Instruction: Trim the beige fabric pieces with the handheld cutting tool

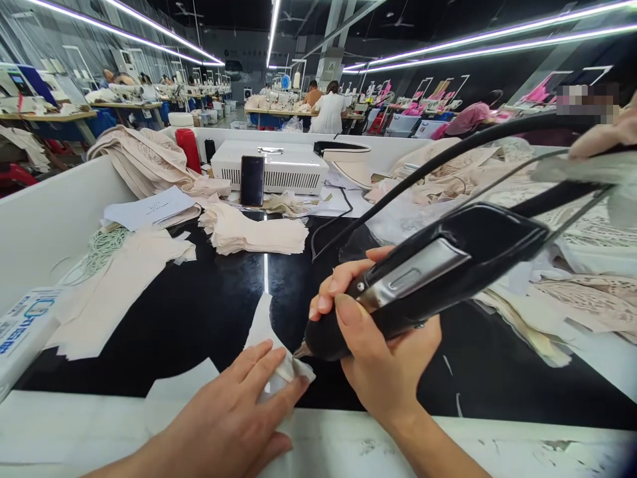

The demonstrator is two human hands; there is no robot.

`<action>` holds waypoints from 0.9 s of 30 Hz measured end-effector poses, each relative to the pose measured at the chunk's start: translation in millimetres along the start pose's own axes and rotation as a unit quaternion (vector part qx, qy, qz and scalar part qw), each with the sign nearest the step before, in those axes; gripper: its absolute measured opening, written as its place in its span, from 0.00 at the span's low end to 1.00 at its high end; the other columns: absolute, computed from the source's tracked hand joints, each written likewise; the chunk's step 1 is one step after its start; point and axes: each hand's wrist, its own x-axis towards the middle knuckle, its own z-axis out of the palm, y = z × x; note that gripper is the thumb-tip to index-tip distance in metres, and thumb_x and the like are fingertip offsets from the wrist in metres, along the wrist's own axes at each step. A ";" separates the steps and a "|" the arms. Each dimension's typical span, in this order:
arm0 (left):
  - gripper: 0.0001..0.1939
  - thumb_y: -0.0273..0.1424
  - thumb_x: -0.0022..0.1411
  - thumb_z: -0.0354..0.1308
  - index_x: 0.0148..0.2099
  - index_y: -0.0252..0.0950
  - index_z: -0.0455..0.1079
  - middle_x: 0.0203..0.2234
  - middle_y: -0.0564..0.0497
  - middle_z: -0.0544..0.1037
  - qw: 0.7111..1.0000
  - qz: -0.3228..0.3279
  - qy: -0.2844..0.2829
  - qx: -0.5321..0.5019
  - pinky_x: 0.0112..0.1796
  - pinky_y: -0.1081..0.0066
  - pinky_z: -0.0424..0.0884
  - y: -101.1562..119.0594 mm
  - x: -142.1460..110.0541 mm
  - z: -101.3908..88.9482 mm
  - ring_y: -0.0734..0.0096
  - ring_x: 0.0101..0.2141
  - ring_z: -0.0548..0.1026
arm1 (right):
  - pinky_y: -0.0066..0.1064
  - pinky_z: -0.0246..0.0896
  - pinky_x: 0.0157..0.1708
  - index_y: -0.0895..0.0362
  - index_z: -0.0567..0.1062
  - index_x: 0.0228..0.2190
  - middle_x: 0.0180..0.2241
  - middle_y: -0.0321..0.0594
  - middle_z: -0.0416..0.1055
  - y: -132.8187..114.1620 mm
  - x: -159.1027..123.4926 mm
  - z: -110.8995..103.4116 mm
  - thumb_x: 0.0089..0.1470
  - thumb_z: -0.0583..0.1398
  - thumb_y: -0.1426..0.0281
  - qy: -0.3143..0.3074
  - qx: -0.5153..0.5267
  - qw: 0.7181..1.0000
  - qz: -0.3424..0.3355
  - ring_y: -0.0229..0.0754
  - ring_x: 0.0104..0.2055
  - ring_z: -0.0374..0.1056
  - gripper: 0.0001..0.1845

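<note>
Right hand (391, 345) clamped round black handheld tool (418, 265), tip at fabric piece (271, 332). Left hand (239, 405) presses fabric piece flat, not pinching.

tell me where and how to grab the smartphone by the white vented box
Best pinch the smartphone by its long side edges at mid-height, probably coming from the front and slightly above. It stands upright, face forward, its back towards the white vented box, so both side edges look free.
</note>
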 end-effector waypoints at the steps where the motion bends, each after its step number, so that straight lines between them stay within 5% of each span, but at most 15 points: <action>1: 0.27 0.44 0.72 0.60 0.65 0.33 0.66 0.57 0.37 0.77 1.000 0.002 -0.001 -0.001 0.52 0.57 0.79 -1.7 -0.6 -1.4 0.50 0.58 0.76 | 0.27 0.72 0.21 0.48 0.70 0.43 0.28 0.27 0.73 -0.9 -1.4 -1.2 0.49 0.69 0.75 -0.003 0.000 1.000 0.001 0.34 0.23 0.69 0.21; 5: 0.16 0.34 0.78 0.50 0.58 0.30 0.70 0.53 0.41 0.80 1.000 -0.006 0.008 -0.019 0.55 0.57 0.77 -17.4 3.9 -5.2 0.54 0.54 0.78 | 0.28 0.73 0.24 0.48 0.70 0.40 0.29 0.29 0.72 -0.9 -3.2 -3.9 0.51 0.70 0.72 -0.006 -0.007 1.000 -0.007 0.36 0.26 0.70 0.18; 11: 0.10 0.29 0.76 0.52 0.54 0.32 0.71 0.48 0.41 0.78 0.999 0.015 0.002 -0.047 0.51 0.56 0.79 -39.5 7.9 -4.9 0.57 0.46 0.79 | 0.28 0.73 0.24 0.48 0.70 0.41 0.29 0.29 0.72 1.1 -3.1 -4.9 0.52 0.70 0.72 -0.013 -0.013 1.000 -0.017 0.35 0.26 0.69 0.18; 27: 0.15 0.30 0.73 0.57 0.60 0.39 0.68 0.51 0.39 0.74 0.999 0.012 -0.001 -0.038 0.50 0.52 0.79 -40.6 -0.1 5.8 0.55 0.49 0.77 | 0.26 0.73 0.23 0.49 0.71 0.41 0.29 0.28 0.73 0.9 -2.6 -2.9 0.51 0.69 0.76 -0.005 0.004 1.000 -0.014 0.34 0.25 0.70 0.19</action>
